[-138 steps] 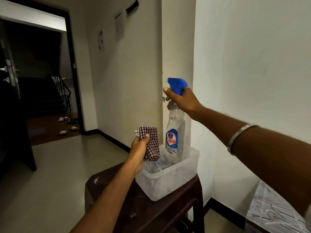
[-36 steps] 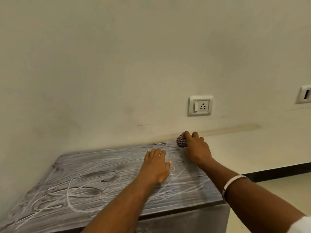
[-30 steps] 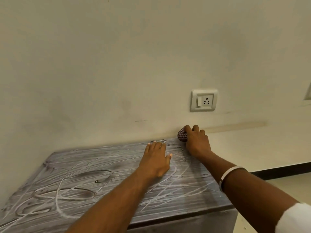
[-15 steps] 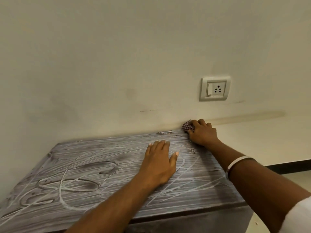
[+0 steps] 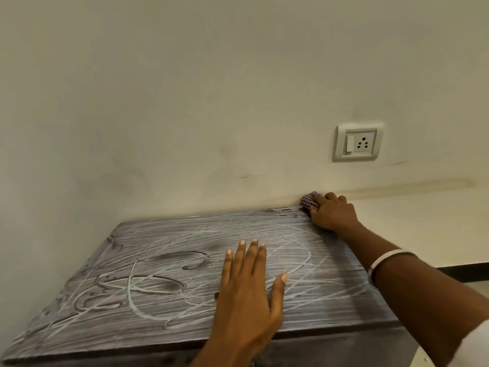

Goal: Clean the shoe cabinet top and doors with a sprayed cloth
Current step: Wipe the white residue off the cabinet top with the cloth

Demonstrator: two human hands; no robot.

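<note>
head view: cloth (image 5: 309,201) under right hand (image 5: 334,214).

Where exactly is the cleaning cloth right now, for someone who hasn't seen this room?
Find the grey cabinet top against the wall, then its far right corner below the wall socket. There the right hand presses down a bunched cloth, the only red-and-white checked thing.

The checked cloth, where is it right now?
The checked cloth sits under the right hand at the cabinet top's far right corner, against the wall.
</note>
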